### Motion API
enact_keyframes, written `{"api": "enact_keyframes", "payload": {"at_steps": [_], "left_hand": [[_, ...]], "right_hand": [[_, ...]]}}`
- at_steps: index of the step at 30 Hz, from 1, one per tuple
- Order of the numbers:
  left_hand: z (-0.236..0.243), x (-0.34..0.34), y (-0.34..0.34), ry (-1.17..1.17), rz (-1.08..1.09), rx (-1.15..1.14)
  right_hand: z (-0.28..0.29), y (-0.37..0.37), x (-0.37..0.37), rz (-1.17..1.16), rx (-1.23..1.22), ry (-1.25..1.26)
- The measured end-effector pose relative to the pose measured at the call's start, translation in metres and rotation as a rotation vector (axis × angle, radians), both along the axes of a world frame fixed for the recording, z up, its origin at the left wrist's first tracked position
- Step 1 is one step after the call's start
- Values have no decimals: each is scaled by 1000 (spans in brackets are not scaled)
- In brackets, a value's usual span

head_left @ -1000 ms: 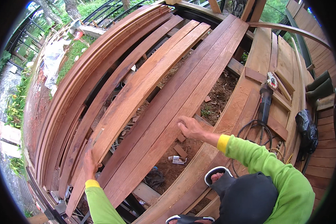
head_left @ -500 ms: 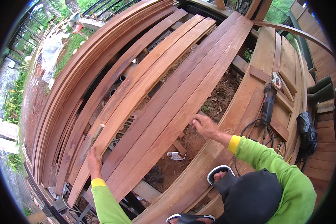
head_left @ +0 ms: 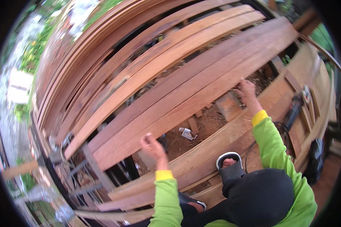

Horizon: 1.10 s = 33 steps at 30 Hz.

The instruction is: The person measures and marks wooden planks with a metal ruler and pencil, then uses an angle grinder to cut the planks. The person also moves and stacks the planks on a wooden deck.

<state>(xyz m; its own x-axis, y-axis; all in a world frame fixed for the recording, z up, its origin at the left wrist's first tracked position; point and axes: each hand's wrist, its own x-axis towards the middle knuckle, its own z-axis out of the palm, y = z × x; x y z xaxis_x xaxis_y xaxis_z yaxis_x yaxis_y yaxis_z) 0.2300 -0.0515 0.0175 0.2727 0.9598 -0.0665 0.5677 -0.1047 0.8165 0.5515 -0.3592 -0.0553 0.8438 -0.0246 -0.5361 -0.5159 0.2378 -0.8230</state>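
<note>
Three reddish-brown planks lie side by side, slanting across the middle. My right hand [head_left: 247, 92] is at the near edge of the nearest plank [head_left: 178, 128], toward its far right end, with its fingers curled at that edge. Close to the same edge, further left, my left hand [head_left: 154, 149] is slightly smeared by motion. Its fingers are loosely bent and apart, with nothing seen in them. Beyond these planks, a lighter orange-brown pair of boards [head_left: 140, 79] lies with a gap between.
More long boards [head_left: 79, 56] are stacked at the far left. A power tool [head_left: 294, 109] with a cable rests on the wooden boards at right, near a black plastic bag [head_left: 316, 160]. Soil, wood scraps and a crumpled white packet [head_left: 187, 133] show through the gap. My sandalled foot [head_left: 230, 162] is on the near boards.
My left hand has left the orange-brown board and moved right, to the near edge of the reddish planks. My right hand has moved further along that edge. The view has turned.
</note>
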Motion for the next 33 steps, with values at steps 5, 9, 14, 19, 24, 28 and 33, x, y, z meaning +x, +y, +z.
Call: {"api": "enact_keyframes", "payload": {"at_steps": [5,9,14,19,24,28,33], "left_hand": [[-48,-17,-32,-526,405,-1035],[-39,-4,-39,-792,340,-1082],[-30,2,-44,-1057,407,-1154],[-23,12,-58,-1249,415,-1074],[39,21,-32,-1353,262,-1029],[86,52,-44,-1301,123,-970],[132,79,-66,-1411,228,-812]], "right_hand": [[-27,-10,39,-50,193,133],[-49,-28,41,-90,132,103],[-44,-48,9,-19,174,151],[-34,-101,-7,78,391,71],[46,-36,-31,63,397,-82],[121,51,-83,186,536,-103],[163,96,-157,545,697,-39]]}}
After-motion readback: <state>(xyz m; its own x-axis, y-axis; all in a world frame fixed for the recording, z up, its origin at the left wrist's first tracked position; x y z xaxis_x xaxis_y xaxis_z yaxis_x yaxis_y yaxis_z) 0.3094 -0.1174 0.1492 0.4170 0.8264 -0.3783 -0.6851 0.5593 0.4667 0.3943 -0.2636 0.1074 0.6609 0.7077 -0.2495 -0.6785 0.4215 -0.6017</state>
